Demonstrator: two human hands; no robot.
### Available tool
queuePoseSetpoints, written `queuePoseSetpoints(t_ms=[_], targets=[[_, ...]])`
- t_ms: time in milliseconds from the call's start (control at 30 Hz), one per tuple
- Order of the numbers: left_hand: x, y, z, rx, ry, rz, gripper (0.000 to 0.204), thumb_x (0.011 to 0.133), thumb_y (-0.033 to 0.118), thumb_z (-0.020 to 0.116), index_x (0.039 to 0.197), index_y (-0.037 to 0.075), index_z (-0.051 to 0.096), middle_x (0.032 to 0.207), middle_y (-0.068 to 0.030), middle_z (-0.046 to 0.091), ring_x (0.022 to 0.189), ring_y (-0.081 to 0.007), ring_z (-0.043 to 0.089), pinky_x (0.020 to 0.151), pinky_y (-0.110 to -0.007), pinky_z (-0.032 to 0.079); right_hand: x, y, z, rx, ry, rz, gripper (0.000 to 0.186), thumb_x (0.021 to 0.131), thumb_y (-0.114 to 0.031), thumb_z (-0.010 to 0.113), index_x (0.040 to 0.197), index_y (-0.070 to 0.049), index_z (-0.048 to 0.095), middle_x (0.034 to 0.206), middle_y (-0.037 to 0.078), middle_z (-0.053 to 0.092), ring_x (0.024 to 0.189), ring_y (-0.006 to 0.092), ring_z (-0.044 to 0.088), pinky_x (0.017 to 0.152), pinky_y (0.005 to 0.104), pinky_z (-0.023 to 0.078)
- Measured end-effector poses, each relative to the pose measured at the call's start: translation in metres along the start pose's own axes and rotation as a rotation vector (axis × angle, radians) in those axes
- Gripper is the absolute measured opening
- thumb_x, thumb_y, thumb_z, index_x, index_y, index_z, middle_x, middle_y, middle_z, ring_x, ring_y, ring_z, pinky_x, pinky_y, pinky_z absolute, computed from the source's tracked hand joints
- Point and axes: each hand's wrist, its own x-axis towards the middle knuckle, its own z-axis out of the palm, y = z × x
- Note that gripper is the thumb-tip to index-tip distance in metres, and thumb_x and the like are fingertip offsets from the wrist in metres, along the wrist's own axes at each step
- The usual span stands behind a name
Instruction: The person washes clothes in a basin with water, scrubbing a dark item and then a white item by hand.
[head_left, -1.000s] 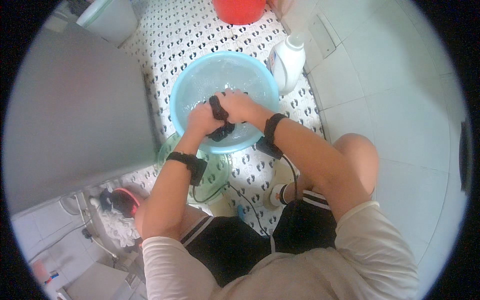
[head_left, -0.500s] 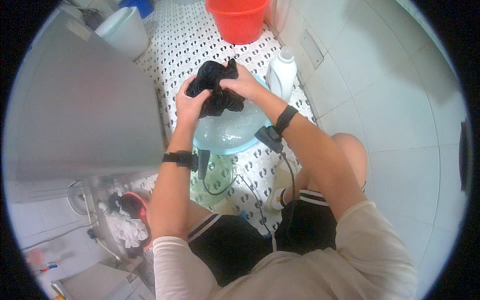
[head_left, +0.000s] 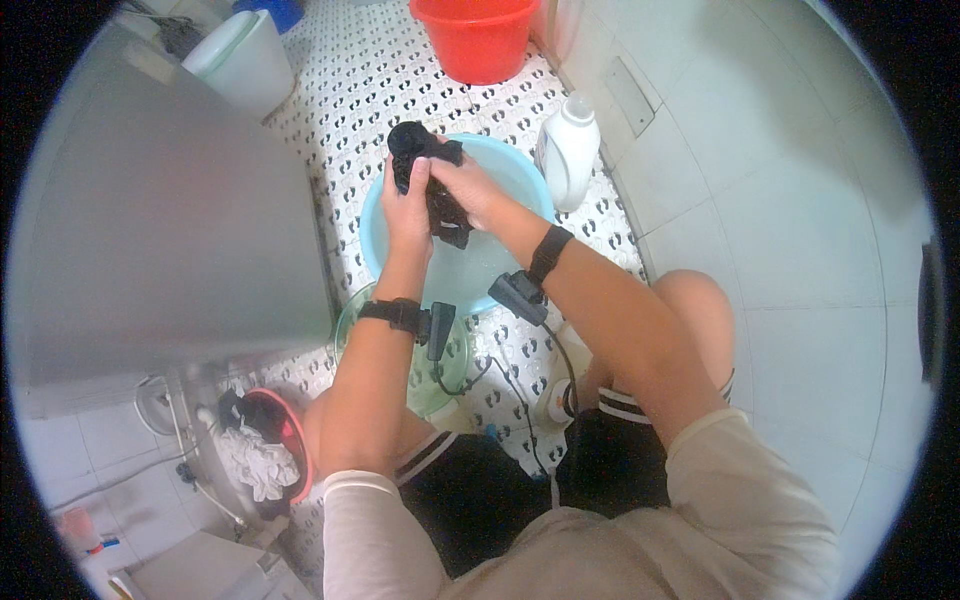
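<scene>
Both my hands grip one bunched black cloth (head_left: pixel 448 205) above a light blue basin (head_left: pixel 540 185). My left hand (head_left: pixel 405 205) is closed around it from the left, thumb up. From the right, my right hand (head_left: pixel 468 190) squeezes the same cloth, close against the left. A rounded black lump of it pokes out above my hands and a loose end hangs below them. Cloudy whitish water (head_left: pixel 470 268) lies in the basin. The cloth's exact kind of garment cannot be made out.
A white bottle (head_left: pixel 570 155) stands right of the basin, near the tiled wall. Beyond is a red bucket (head_left: pixel 475 45); nearer me, a green translucent basin (head_left: pixel 440 385). A red tub (head_left: pixel 297 440) with clothes sits lower left. A large grey panel (head_left: pixel 170 220) bounds the left side.
My hands have come closer together and the cloth is squeezed into a tighter, narrower bundle. My left forearm has shifted right.
</scene>
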Motion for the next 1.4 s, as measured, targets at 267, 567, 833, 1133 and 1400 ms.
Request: queuePoseSetpoints(t_ms=[267, 567, 833, 1133, 1400], targets=[[0.02, -0.024, -0.001, -0.035, 0.21, -0.124, 0.039, 0.1, 0.029, 0.067, 0.122, -0.002, 0.059, 0.112, -0.0101, 0.065, 0.099, -0.0168, 0.063, 0.087, -0.031, 0.052, 0.029, 0.042, -0.023, -0.134, 0.107, 0.001, 0.031, 0.091, -0.027, 0.072, 0.111, -0.004, 0.07, 0.097, 0.005, 0.071, 0.082, 0.0159, 0.066, 0.073, 0.0352, 0.055], [0.037, -0.048, -0.016, -0.006, 0.304, -0.108, 0.032, 0.102, 0.022, 0.06, 0.119, -0.005, 0.056, 0.111, -0.0139, 0.065, 0.098, -0.0206, 0.064, 0.083, -0.034, 0.054, 0.048, 0.069, -0.036, -0.408, 0.147, -0.115, 0.036, 0.082, -0.026, 0.073, 0.104, 0.002, 0.069, 0.093, 0.011, 0.073, 0.082, 0.0194, 0.068, 0.074, 0.0372, 0.055], [0.06, -0.042, -0.028, -0.197, 0.111, -0.312, 0.054, 0.098, 0.042, 0.063, 0.138, 0.007, 0.051, 0.123, -0.0113, 0.063, 0.108, -0.0242, 0.063, 0.097, -0.037, 0.05, 0.058, 0.037, -0.046, -0.788, 0.077, -0.419, 0.055, 0.071, -0.026, 0.081, 0.113, 0.002, 0.059, 0.1, 0.024, 0.07, 0.094, 0.0392, 0.069, 0.085, 0.0454, 0.055], [0.033, 0.007, -0.022, -0.086, 0.112, -0.37, 0.051, 0.084, 0.025, 0.082, 0.118, -0.007, 0.061, 0.107, -0.0145, 0.069, 0.094, -0.0253, 0.071, 0.082, -0.04, 0.059, 0.029, 0.007, -0.014, -1.148, -0.053, -0.417, 0.092, 0.067, -0.035, 0.086, 0.139, 0.002, 0.042, 0.127, 0.028, 0.055, 0.122, 0.043, 0.057, 0.104, 0.0437, 0.046], [0.049, 0.0, -0.027, -0.498, 0.076, -0.255, 0.034, 0.093, 0.019, 0.067, 0.12, 0.0, 0.061, 0.114, -0.0136, 0.069, 0.102, -0.0298, 0.071, 0.089, -0.048, 0.06, 0.029, 0.003, -0.024, -0.691, 0.178, -0.385, 0.084, 0.085, -0.061, 0.071, 0.146, -0.008, 0.051, 0.146, 0.027, 0.046, 0.139, 0.0404, 0.041, 0.115, 0.0504, 0.035]])
